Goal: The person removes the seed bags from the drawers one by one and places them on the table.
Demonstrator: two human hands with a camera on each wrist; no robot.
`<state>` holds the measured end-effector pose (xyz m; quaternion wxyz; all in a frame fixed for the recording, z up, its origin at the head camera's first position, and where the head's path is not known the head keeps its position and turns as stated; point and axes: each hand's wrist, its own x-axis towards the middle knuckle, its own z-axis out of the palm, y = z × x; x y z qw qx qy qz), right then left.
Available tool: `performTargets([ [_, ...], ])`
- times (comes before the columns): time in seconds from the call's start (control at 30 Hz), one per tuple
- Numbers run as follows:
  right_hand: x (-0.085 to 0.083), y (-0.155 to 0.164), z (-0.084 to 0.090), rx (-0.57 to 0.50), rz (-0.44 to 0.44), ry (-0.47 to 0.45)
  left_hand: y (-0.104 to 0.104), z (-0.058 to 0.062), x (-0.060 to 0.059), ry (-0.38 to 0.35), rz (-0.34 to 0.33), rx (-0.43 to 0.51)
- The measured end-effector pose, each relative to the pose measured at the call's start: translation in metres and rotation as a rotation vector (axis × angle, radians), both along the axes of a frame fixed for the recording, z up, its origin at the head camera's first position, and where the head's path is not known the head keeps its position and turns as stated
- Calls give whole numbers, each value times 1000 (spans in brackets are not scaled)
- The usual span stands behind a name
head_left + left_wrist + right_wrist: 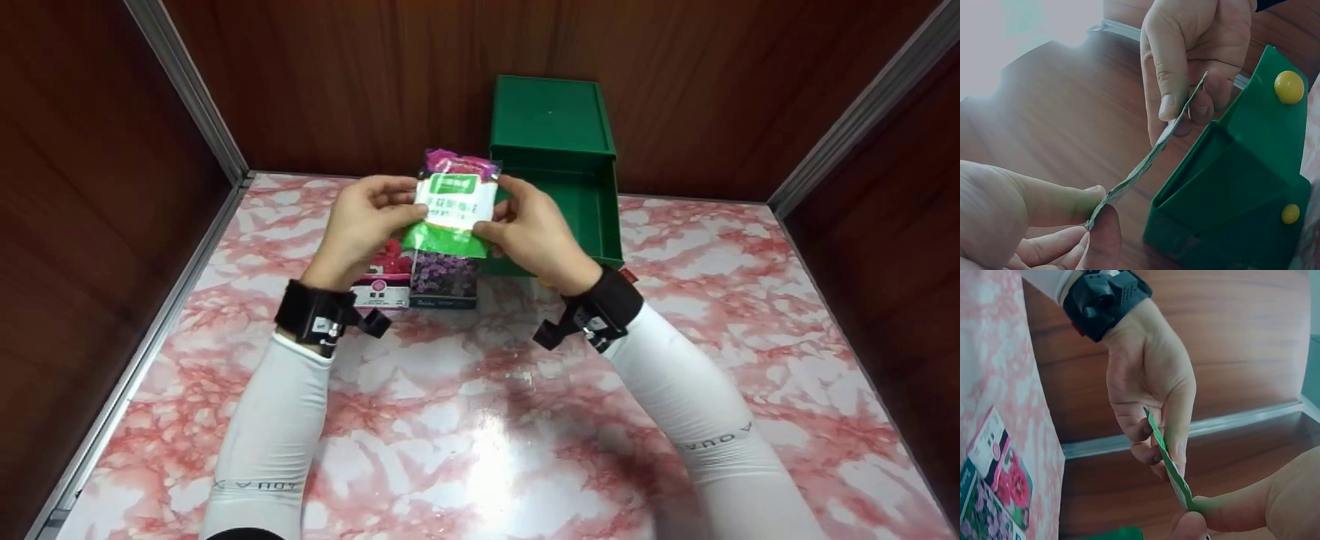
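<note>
Both hands hold up a small seed packet (454, 201), pinched at its two side edges. Pink flowers fill its top, a white label with a green badge its middle, bright green its bottom. The left hand (361, 225) grips the left edge between thumb and fingers; the right hand (534, 229) does the same on the right. Edge-on in the left wrist view, the packet (1143, 167) looks thin and slightly bent. Below it on the table lie a packet with red-pink flowers (1014, 481) and one with purple flowers (985, 512), side by side and partly hidden in the head view.
Behind the right hand stands a green box (551, 112) with its drawer (585, 202) pulled out toward the person. Yellow knobs (1289, 87) sit on its front. Wooden panels (360, 82) enclose the red-and-white marbled table (420, 427) at the back and sides.
</note>
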<state>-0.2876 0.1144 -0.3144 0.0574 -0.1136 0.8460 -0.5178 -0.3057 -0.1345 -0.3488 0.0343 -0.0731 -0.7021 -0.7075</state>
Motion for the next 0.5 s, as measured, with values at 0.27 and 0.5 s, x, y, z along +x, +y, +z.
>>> performTargets([
  [0.27, 3, -29, -5, -16, 39, 59, -27, -11, 7, 10, 38, 65],
  [0.5, 2, -56, -17, -60, 86, 87, -49, -20, 12, -17, 80, 84],
])
